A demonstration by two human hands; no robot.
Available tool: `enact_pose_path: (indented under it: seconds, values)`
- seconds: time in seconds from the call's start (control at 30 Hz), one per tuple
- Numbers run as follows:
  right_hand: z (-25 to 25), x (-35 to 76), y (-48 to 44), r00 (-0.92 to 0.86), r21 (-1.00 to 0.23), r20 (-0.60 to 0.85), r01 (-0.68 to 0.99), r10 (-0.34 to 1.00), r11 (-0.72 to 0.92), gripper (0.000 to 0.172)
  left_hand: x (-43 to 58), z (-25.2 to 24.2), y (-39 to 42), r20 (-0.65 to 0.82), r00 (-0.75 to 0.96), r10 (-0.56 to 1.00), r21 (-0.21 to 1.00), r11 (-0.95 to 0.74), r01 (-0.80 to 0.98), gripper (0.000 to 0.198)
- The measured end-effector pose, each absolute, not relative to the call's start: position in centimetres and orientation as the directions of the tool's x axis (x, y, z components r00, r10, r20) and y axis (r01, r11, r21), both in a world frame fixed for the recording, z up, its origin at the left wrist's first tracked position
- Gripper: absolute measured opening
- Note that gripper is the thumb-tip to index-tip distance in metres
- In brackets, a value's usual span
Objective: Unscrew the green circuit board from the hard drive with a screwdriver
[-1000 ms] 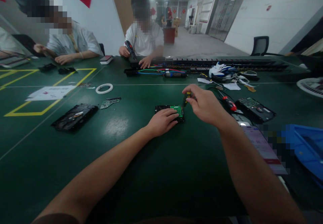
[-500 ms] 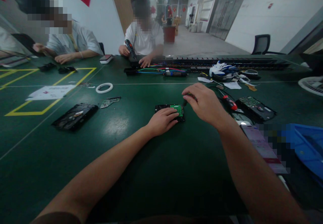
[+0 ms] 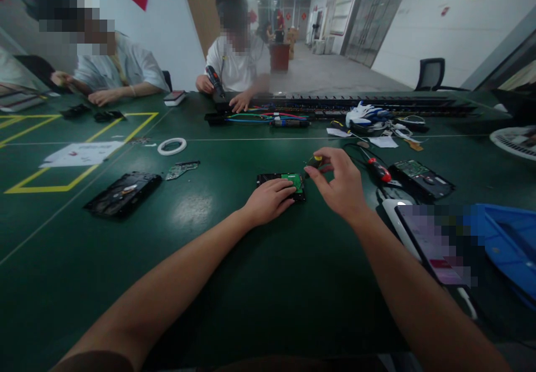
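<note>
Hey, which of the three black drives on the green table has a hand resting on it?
The middle drive: the left hand lies on it. The left drive and the right drive have no hand on them.

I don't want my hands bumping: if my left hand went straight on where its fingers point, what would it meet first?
Likely your right hand, with the screwdriver it holds close to that line too, but depth is hard to judge.

The drive point(image 3: 267, 177) is black with a bright green board point(image 3: 298, 181); the screwdriver point(image 3: 316, 161) handle is yellow and dark. Yellow stripes point(image 3: 42, 189) and thin pale lines point(image 3: 251, 139) mark the dark green desk point(image 3: 310, 288).
</note>
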State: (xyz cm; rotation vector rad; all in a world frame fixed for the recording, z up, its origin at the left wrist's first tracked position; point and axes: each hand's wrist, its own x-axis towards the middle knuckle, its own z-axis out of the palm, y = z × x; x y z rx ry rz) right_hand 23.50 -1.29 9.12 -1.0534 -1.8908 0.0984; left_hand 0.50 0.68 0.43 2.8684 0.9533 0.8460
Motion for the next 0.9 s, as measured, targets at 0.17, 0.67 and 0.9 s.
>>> enact_pose_path:
  seconds: [0.17,0.67,0.9]
  values:
    - [7.9,23.7,-0.7,-0.159,-0.541,0.678,0.552,0.718,0.634,0.034,0.4,0.2,0.8,0.499,0.669,0.551,0.177,-0.82,0.544,0.036]
    - [5.9,23.2,-0.4,-0.151,-0.646,0.629,0.444,0.762,0.621,0.051,0.5,0.2,0.8,0.495,0.664,0.56,0.176,-0.813,0.555,0.035]
    - [6.0,23.0,-0.4,-0.178,-0.686,0.597,0.392,0.782,0.613,0.052,0.4,0.0,0.8,0.484,0.664,0.57,0.163,-0.804,0.572,0.037]
